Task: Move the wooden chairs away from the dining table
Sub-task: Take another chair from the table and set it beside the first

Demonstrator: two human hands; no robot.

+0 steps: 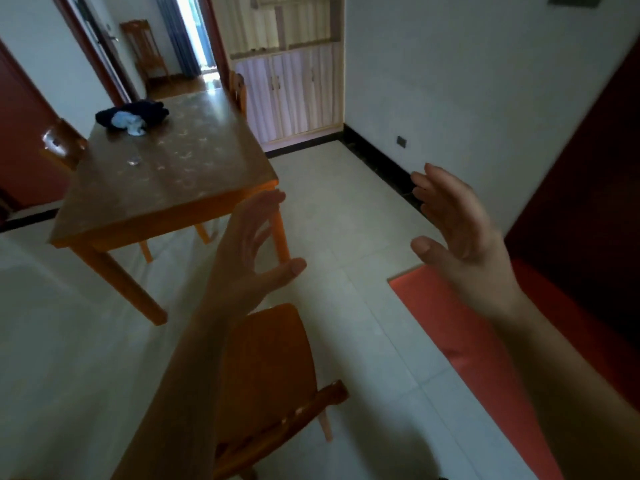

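In front of me, both my hands are raised over the tiled floor (pixel 346 209), fingers spread and holding nothing. My left hand (pixel 249 251) hangs near the corner of the worktop (pixel 166 168); my right hand (pixel 453 230) is well apart from it, palm turned inward. One wooden chair (pixel 270 368) stands below my left forearm, clear of the worktop. A second chair (pixel 64 143) sits tucked against the worktop's left side, and a third chair (pixel 238 88) shows at its far side. On the worktop lie a dark bundle of cloth (pixel 133 116) and a small clear glass (pixel 133 162). A red mat (pixel 460 327) lies on the floor under my right forearm.
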